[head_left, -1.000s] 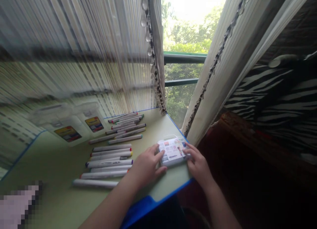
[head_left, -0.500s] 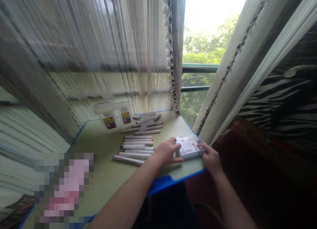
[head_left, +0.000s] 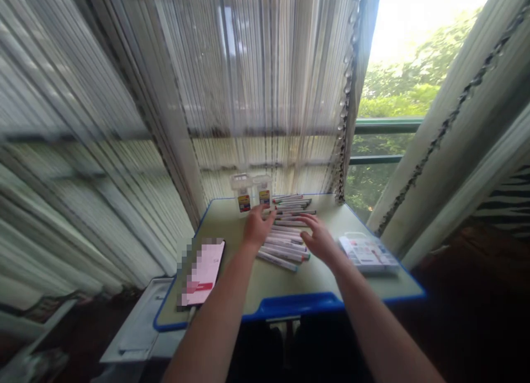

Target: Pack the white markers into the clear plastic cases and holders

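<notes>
Several white-barrelled markers with coloured ends lie side by side across the middle of the table, and more markers lie behind them. At their left ends is my left hand, thumb and fingers apart. My right hand is over the right ends, its fingers spread and partly curled. Whether the fingertips touch any marker I cannot tell. Neither hand lifts anything. To the right of my right arm, a flat white case with a printed cover rests on the table.
Two clear plastic containers with labels stand at the back left. A phone, partly blurred out, lies at the left with a cable at its lower end. The table has a blue edge. String curtains hang close behind it.
Both hands have let go of the white case and moved left to the markers. The case stays on the table's right side. My view has turned left.
</notes>
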Action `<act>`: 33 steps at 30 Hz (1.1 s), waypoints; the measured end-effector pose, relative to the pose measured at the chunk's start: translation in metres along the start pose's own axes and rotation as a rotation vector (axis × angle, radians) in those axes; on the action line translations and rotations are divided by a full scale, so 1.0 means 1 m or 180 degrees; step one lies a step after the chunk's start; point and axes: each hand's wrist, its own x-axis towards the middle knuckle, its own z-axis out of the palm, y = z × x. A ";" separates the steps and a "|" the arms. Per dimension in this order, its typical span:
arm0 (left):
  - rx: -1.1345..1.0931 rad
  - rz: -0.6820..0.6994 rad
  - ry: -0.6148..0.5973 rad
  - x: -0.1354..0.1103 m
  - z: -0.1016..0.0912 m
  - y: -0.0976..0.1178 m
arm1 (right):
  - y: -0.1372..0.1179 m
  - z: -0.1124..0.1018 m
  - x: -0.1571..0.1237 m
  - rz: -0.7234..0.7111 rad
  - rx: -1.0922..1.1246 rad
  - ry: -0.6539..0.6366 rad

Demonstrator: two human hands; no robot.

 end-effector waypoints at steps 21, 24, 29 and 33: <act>0.0587 -0.0615 0.1231 0.005 -0.001 -0.070 | 0.012 0.065 0.033 0.0019 -0.0579 -0.0604; 0.0873 -0.0419 0.1288 0.013 -0.004 -0.077 | 0.012 0.067 0.036 0.0043 -0.0532 -0.0505; 0.0654 -0.0587 0.0947 0.022 -0.007 -0.095 | 0.004 0.070 0.036 -0.0029 -0.0519 -0.0624; 0.0269 -0.0722 0.0788 0.024 -0.002 -0.108 | -0.006 0.068 0.031 -0.0146 -0.0636 -0.0726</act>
